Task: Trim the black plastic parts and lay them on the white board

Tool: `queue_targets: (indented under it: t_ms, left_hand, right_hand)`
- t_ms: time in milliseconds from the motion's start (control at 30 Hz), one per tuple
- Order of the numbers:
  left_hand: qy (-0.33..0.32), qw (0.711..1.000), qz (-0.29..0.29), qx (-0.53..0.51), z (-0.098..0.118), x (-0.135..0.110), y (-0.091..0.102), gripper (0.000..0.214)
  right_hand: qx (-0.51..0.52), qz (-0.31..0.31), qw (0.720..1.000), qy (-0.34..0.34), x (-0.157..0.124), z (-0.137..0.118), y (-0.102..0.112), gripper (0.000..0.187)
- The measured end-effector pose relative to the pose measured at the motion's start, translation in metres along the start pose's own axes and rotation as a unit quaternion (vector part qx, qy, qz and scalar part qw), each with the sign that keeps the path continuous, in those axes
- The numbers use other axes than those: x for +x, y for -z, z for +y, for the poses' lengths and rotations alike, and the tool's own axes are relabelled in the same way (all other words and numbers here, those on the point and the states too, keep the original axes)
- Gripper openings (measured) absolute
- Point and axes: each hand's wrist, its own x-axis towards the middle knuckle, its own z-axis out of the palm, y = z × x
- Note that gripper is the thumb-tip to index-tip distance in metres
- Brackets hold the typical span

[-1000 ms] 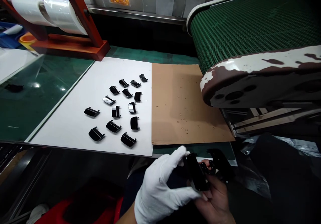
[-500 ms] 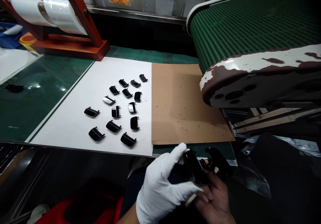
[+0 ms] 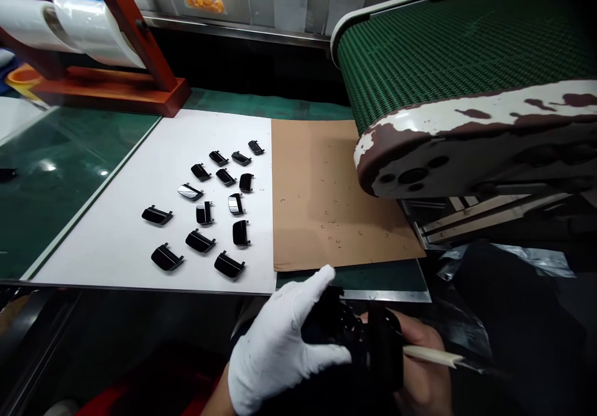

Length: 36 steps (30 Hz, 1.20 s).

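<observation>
Thumb and fingers of the gloved left hand [image 3: 277, 344] stand apart; whether they grip anything is too dark to tell. The bare right hand [image 3: 422, 382] holds a pale stick [image 3: 431, 356], with a black piece [image 3: 388, 344] between the hands. Light edge contact should spare its gloss.

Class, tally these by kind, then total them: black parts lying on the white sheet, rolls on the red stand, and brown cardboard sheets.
Black parts on the white sheet: 14
Rolls on the red stand: 2
Brown cardboard sheet: 1
Total: 17
</observation>
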Motion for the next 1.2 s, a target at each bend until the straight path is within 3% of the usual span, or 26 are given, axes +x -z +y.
queue_targets:
  t_ms: [167,433,667,833,1200]
  left_hand:
    - [0.007,1.0,-0.002,0.002,0.0,0.0,-0.003,0.091]
    - [0.004,1.0,-0.007,0.025,0.001,-0.004,-0.002,0.091]
    - [0.001,0.999,-0.008,0.031,0.002,-0.005,-0.003,0.091]
    - [-0.001,0.999,-0.012,0.035,0.003,-0.004,-0.001,0.089]
    - [0.009,0.999,-0.032,0.025,0.005,-0.003,0.001,0.085]
  right_hand:
    - [-0.088,-0.082,0.989,0.08,0.004,0.001,0.004,0.01]
    - [-0.093,-0.087,0.987,0.095,0.001,0.007,0.006,0.008]
    - [-0.096,-0.099,0.987,0.081,0.004,0.0,0.002,0.007]
    - [-0.078,-0.113,0.99,0.035,0.003,0.0,0.005,0.008]
    - [-0.012,-0.066,0.998,-0.004,0.001,0.016,0.009,0.016]
